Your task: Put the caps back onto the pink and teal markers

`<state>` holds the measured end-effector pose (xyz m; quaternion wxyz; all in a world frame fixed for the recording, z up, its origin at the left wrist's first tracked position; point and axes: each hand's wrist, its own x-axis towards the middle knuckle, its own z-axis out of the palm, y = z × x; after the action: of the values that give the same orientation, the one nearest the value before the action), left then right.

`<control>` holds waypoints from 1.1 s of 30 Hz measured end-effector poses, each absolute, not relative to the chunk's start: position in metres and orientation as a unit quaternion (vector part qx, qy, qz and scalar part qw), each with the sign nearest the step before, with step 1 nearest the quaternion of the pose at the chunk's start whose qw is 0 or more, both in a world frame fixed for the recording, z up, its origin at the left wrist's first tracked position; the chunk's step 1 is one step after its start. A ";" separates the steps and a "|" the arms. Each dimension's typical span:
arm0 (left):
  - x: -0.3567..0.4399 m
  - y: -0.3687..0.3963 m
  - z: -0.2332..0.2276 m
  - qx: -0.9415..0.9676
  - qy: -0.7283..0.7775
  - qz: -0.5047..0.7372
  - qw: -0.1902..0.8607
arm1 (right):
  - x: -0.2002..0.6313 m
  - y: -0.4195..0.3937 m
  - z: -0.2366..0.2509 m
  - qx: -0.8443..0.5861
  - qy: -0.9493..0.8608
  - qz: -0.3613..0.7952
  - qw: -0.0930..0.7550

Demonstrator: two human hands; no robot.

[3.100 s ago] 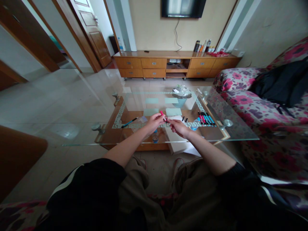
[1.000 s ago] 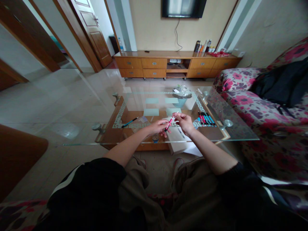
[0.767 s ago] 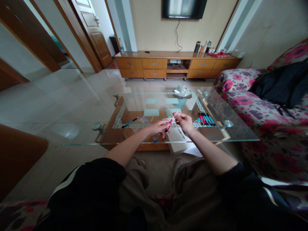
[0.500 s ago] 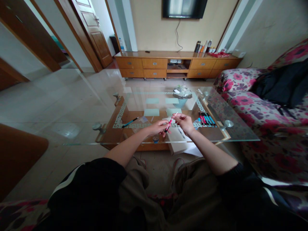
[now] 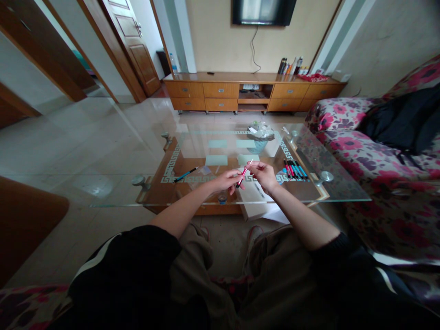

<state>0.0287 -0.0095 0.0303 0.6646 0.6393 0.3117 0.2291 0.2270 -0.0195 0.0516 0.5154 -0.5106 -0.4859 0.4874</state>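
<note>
My left hand (image 5: 227, 180) pinches the lower, black-tipped end of a pink pen barrel (image 5: 242, 175), tilted up to the right above the glass table (image 5: 113, 183). A thin white refill (image 5: 250, 162) sticks out of the barrel's upper end. My right hand (image 5: 263, 173) holds that upper part with its fingertips. Both hands hover over the table's near middle, above a white sheet (image 5: 256, 204) lying on the shelf below the glass.
Several pens (image 5: 294, 169) lie in a row on the glass to the right. A blue pen (image 5: 185, 174) lies to the left. A small basket (image 5: 257, 140) with crumpled paper stands farther back. A floral sofa (image 5: 378, 151) flanks the right side; a wooden cabinet (image 5: 254, 91) lines the far wall.
Three seconds ago both hands held the pink pen closed together; now the white refill shows at its upper end. Over the last second the hands have barely shifted.
</note>
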 end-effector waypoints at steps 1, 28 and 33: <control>0.028 -0.009 0.031 0.646 0.310 0.228 0.659 | 0.227 -0.020 0.051 -0.513 -0.486 0.490 0.511; 0.033 -0.015 0.039 0.661 0.321 0.279 0.618 | 0.229 -0.021 0.047 -0.454 -0.677 0.385 0.433; 0.033 -0.013 0.034 0.660 0.324 0.292 0.611 | 0.230 -0.022 0.051 -0.425 -0.719 0.377 0.400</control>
<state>0.0327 -0.0131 0.0335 0.6114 0.6603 0.3242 0.2918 0.2300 -0.0223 0.0507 0.3997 -0.4253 -0.7191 0.3773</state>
